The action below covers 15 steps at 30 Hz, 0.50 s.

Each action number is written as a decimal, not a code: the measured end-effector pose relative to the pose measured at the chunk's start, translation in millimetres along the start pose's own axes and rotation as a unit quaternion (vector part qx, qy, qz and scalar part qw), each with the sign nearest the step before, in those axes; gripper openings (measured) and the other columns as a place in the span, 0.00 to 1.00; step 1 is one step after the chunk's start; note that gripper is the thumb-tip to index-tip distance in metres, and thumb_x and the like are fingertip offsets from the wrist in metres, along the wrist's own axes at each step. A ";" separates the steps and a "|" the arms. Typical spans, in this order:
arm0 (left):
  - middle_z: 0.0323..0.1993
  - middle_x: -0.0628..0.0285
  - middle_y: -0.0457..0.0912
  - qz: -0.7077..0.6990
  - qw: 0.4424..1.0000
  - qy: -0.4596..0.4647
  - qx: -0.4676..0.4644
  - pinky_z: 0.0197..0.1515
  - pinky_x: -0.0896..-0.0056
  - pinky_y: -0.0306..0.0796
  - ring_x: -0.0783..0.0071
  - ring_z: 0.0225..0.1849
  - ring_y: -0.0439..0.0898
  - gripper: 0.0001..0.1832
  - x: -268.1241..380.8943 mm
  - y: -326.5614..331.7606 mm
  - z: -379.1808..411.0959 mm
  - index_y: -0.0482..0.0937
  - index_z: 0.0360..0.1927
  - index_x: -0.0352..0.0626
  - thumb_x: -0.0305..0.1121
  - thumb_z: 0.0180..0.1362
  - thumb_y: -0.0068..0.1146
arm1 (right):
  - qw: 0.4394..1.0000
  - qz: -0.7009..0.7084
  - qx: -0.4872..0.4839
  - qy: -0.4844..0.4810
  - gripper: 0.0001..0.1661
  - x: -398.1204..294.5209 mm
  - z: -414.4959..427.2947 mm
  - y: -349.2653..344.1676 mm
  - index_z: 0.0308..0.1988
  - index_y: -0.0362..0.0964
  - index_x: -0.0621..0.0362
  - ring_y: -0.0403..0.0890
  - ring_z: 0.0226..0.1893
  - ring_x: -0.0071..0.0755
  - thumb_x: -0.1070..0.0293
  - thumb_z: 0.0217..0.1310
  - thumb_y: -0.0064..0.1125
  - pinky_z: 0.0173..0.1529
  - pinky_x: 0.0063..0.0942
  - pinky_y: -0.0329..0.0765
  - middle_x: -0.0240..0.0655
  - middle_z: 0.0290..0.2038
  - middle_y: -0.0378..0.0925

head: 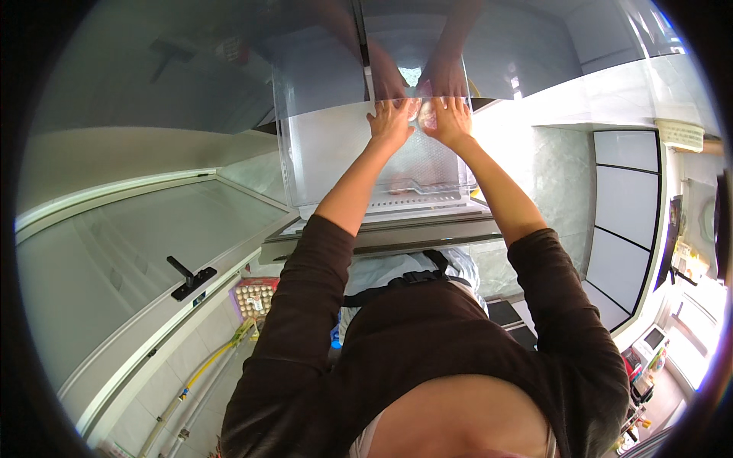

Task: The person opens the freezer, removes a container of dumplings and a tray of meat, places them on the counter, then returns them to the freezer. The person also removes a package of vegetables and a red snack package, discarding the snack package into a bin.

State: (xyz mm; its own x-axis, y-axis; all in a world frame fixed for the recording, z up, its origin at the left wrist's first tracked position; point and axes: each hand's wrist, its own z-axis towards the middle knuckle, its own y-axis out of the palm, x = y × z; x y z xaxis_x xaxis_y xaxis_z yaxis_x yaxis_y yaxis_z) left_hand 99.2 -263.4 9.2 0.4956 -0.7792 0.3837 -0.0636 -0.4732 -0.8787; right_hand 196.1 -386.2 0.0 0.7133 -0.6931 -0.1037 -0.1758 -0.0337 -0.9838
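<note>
A clear plastic drawer is pulled out from beneath the glossy dark front of a refrigerator. Both my hands reach to its back, close to the panel's lower edge. My left hand has its fingers spread beside a pinkish packet. Against my right hand lies another pale pink packet, partly covered by the fingers. What the packets contain is unclear. The fingertips meet the panel's edge, so I cannot tell whether either hand grips a packet. The panel mirrors both forearms.
The drawer's thick front crosses before my waist. To the left stands a frosted door with a black handle. A tray of eggs sits low beside my left arm. White cabinet panels line the right.
</note>
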 end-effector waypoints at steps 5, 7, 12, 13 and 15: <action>0.62 0.58 0.62 -0.023 0.995 -0.068 -0.065 0.59 0.23 0.49 0.55 0.64 0.62 0.35 3.4 6.3 33.4 0.62 0.61 0.57 0.38 0.48 0.63 | 0.974 -0.102 -0.203 -0.018 0.55 -4.4 14.1 -15.6 0.61 0.55 0.39 0.51 0.64 0.50 0.41 0.31 0.70 0.65 0.47 0.51 0.44 0.63 0.54; 0.62 0.58 0.63 0.000 0.995 -0.048 -0.092 0.59 0.22 0.47 0.56 0.64 0.62 0.35 1.7 3.6 35.5 0.63 0.60 0.56 0.38 0.48 0.63 | 0.973 -0.131 -0.184 -0.039 0.57 2.1 9.1 -20.1 0.61 0.57 0.39 0.54 0.63 0.48 0.38 0.28 0.71 0.63 0.45 0.53 0.43 0.61 0.57; 0.64 0.54 0.55 -0.013 0.996 -0.031 -0.081 0.57 0.19 0.46 0.48 0.63 0.60 0.37 -6.3 7.3 15.8 0.60 0.60 0.56 0.38 0.45 0.65 | 0.972 -0.078 -0.197 -0.100 0.54 19.7 2.5 -24.5 0.57 0.61 0.49 0.58 0.62 0.42 0.39 0.29 0.71 0.61 0.39 0.58 0.41 0.59 0.61; 0.64 0.53 0.54 -0.018 0.997 -0.022 -0.077 0.57 0.18 0.46 0.46 0.63 0.59 0.38 -9.5 6.6 7.1 0.60 0.59 0.56 0.39 0.44 0.66 | 0.974 -0.057 -0.186 -0.119 0.53 23.1 1.6 -21.9 0.56 0.61 0.51 0.58 0.62 0.40 0.40 0.29 0.71 0.60 0.38 0.58 0.40 0.58 0.62; 0.64 0.52 0.51 -0.035 0.996 -0.023 -0.079 0.56 0.17 0.45 0.45 0.63 0.59 0.39 -13.8 2.9 -11.2 0.60 0.59 0.56 0.40 0.42 0.67 | 0.972 -0.019 -0.207 -0.111 0.51 26.2 1.3 -21.5 0.54 0.61 0.56 0.62 0.60 0.41 0.42 0.31 0.71 0.60 0.37 0.57 0.41 0.55 0.66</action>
State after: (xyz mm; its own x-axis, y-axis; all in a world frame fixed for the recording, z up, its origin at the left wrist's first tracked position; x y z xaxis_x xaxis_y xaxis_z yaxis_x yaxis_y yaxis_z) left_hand 82.4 -258.6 4.5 0.5430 -0.7242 0.4252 -0.1615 -0.5869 -0.7934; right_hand 219.4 -402.6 18.2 0.8451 -0.5151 -0.1429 -0.3719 -0.3745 -0.8494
